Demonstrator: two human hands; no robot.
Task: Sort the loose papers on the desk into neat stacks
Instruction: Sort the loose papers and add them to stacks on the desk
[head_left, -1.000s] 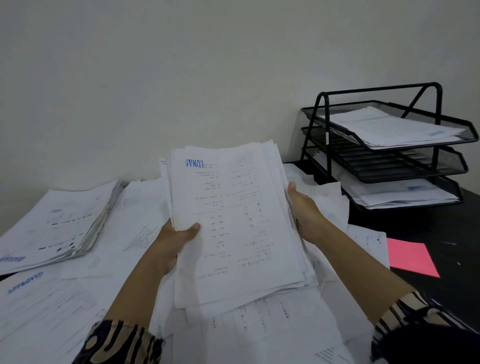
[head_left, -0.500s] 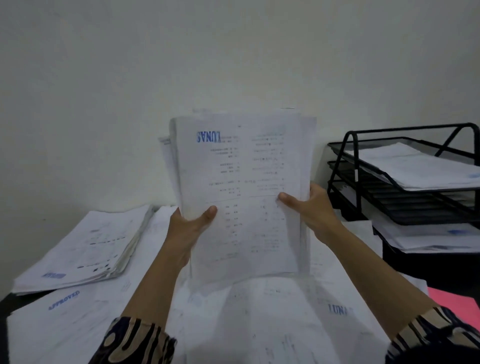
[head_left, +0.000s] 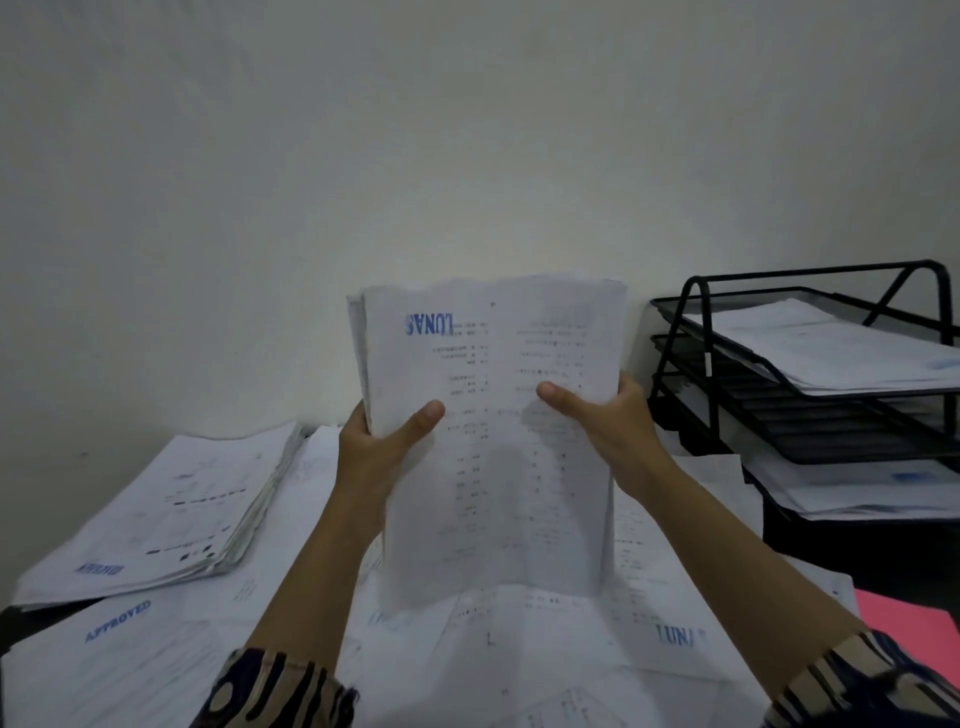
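Note:
I hold a thick bundle of white printed papers (head_left: 493, 467) upright over the desk, its lower edge at the loose sheets below. An upside-down blue LUNAS stamp shows near its top. My left hand (head_left: 379, 441) grips the bundle's left edge, thumb across the front. My right hand (head_left: 602, 421) grips the right edge the same way. Loose sheets (head_left: 545, 639) lie spread under the bundle. A squared stack (head_left: 171, 509) lies at the left, with a sheet stamped APPROVED (head_left: 114, 623) in front of it.
A black three-tier mesh paper tray (head_left: 810, 415) stands at the right, with papers in its top and bottom tiers. A pink sheet (head_left: 914, 629) lies on the dark desk at the lower right. A plain wall runs behind the desk.
Both hands lifted the bundle from lying tilted on the desk and stood it upright. The sheets' edges have come into line. The view has shifted right and down slightly.

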